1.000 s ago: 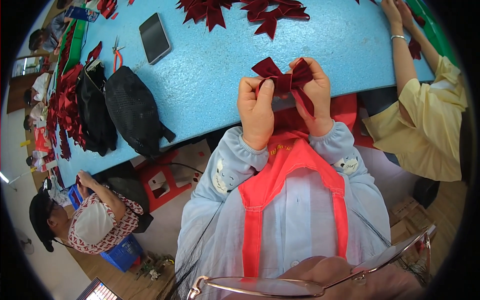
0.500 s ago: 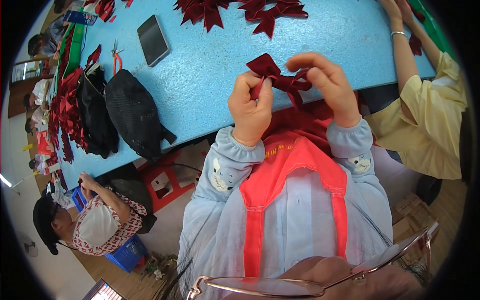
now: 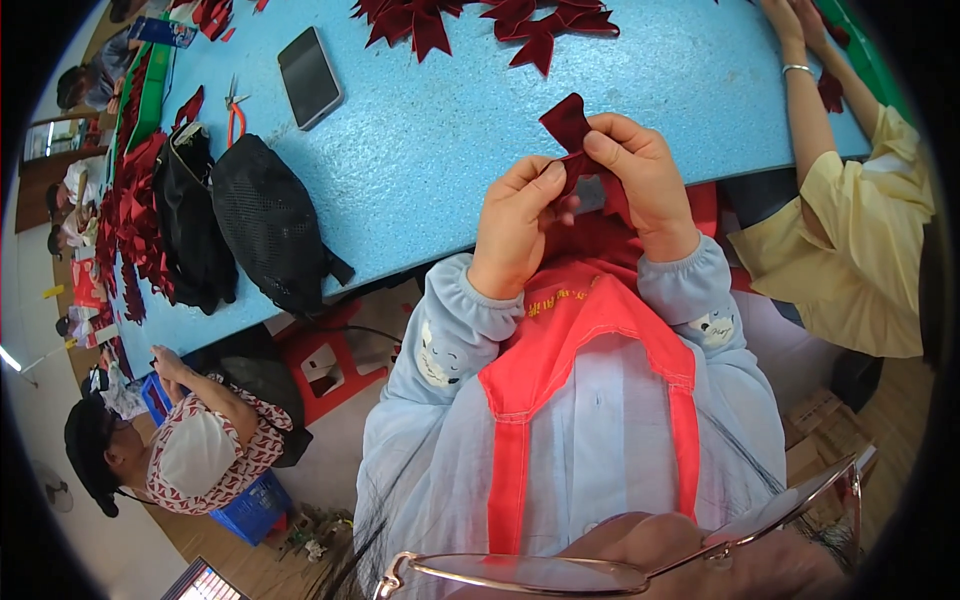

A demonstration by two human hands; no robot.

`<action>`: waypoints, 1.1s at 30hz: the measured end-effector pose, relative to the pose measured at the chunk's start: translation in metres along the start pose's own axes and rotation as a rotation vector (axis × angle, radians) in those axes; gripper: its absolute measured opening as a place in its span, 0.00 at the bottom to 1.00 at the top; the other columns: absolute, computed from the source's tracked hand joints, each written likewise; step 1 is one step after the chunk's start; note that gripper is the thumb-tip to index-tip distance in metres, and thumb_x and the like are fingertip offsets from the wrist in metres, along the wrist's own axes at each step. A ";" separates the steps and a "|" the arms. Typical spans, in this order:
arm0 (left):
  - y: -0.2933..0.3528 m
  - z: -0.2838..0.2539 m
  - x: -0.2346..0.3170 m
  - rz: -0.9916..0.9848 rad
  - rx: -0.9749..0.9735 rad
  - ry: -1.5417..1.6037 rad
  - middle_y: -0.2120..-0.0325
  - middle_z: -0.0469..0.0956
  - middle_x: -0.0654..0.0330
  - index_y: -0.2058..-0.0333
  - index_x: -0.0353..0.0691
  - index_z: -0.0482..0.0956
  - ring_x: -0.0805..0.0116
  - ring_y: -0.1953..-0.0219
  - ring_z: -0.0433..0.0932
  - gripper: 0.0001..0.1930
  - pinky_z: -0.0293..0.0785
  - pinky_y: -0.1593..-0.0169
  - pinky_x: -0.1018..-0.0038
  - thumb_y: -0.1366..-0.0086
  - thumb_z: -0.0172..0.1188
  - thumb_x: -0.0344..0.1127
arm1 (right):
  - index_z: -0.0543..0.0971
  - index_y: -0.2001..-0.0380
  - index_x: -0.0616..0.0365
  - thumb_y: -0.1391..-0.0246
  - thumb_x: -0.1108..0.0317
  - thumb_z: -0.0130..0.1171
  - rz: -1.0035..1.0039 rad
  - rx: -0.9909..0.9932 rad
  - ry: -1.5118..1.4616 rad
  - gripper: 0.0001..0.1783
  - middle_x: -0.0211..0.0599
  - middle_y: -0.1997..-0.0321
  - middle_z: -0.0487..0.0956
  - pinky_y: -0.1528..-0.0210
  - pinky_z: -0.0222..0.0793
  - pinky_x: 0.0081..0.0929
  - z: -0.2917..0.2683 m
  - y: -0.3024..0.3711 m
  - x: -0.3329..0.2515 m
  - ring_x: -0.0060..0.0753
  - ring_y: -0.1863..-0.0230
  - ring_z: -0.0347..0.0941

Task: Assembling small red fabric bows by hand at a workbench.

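Both my hands hold a dark red ribbon bow point(image 3: 568, 130) just above the near edge of the blue table point(image 3: 430, 150). My left hand point(image 3: 515, 225) pinches its middle from the left between thumb and fingers. My right hand point(image 3: 640, 180) grips it from the right, with the thumb pressed on the knot. One loop sticks up above my fingers; the rest of the ribbon is hidden in my hands. I wear a light blue smock with a red apron point(image 3: 590, 330).
Several finished red bows point(image 3: 470, 20) lie at the table's far edge. A phone point(image 3: 309, 77), scissors point(image 3: 235, 105) and two black bags point(image 3: 265, 225) sit to the left. A person in yellow point(image 3: 850, 240) works at my right; another sits lower left point(image 3: 190, 450).
My hands have drawn close together around the bow, folding it tighter; the spread tails seen earlier are now tucked into my grip, with one loop showing on top.
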State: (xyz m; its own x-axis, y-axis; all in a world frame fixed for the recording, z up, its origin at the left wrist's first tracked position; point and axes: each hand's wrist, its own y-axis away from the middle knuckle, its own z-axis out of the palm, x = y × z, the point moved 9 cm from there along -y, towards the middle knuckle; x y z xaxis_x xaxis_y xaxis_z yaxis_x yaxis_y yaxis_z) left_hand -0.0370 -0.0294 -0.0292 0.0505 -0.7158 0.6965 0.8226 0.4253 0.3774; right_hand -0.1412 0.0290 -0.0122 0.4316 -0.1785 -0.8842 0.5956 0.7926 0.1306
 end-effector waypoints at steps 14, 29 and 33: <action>0.007 0.002 0.043 0.357 0.052 -0.613 0.74 0.74 0.65 0.63 0.35 0.74 0.79 0.71 0.71 0.07 0.69 0.68 0.80 0.40 0.57 0.29 | 0.75 0.59 0.61 0.45 0.70 0.54 -0.010 -0.110 0.270 0.11 0.25 0.65 0.76 0.62 0.65 0.14 0.014 -0.002 -0.016 0.13 0.66 0.69; 0.035 0.036 0.080 1.024 0.162 -1.167 0.71 0.74 0.56 0.65 0.37 0.76 0.60 0.69 0.74 0.10 0.71 0.67 0.71 0.48 0.61 0.24 | 0.69 0.50 0.63 0.51 0.80 0.55 -0.240 -0.144 0.629 0.22 0.33 0.56 0.75 0.55 0.68 0.19 0.034 0.011 -0.037 0.23 0.55 0.71; 0.038 0.037 0.082 1.072 0.225 -1.115 0.73 0.73 0.56 0.65 0.36 0.76 0.60 0.71 0.74 0.09 0.70 0.68 0.71 0.48 0.61 0.24 | 0.70 0.51 0.61 0.51 0.81 0.54 -0.330 -0.096 0.494 0.22 0.35 0.55 0.75 0.53 0.68 0.20 0.035 0.013 -0.039 0.25 0.53 0.71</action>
State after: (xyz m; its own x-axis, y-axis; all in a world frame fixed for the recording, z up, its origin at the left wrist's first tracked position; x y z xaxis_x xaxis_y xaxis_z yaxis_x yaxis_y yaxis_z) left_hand -0.0226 -0.0518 0.0647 0.0220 0.6778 0.7349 0.5753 0.5926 -0.5637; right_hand -0.1263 0.0258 0.0396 -0.1458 -0.1505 -0.9778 0.5705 0.7947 -0.2074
